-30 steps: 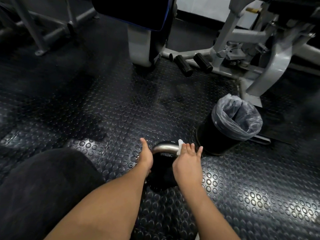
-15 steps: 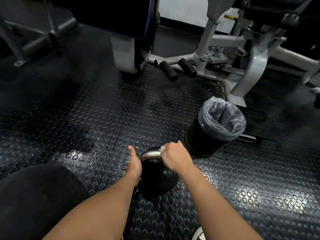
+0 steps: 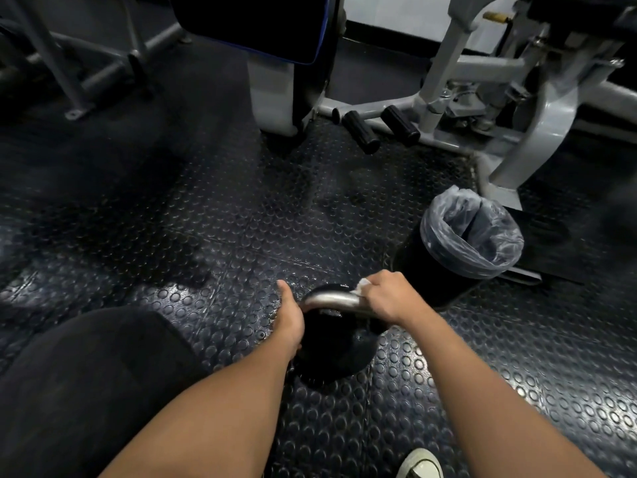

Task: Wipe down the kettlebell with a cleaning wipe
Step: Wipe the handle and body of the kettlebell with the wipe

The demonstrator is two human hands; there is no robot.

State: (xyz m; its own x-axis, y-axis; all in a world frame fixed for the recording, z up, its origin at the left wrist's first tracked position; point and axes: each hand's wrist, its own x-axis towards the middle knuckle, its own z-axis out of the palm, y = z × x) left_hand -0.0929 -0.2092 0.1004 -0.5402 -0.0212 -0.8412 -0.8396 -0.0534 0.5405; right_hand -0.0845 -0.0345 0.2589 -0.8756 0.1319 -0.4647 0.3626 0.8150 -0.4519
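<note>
Nearest, lower centre of the frame, your left hand braces the black kettlebell on the studded floor. Your right hand curls over its steel handle, pinching the white wipe. It's likely heavy and rigid; keep steadying by the handle. Beyond stands a lined bin.

a black bin lined with a clear plastic bag stands on the studded black rubber floor, just in front of a grey exercise machine with two black foot pegs. a second grey metal frame sits at the far left, a dark-clad knee fills the lower left, and a pale shoe toe shows at the bottom edge.
</note>
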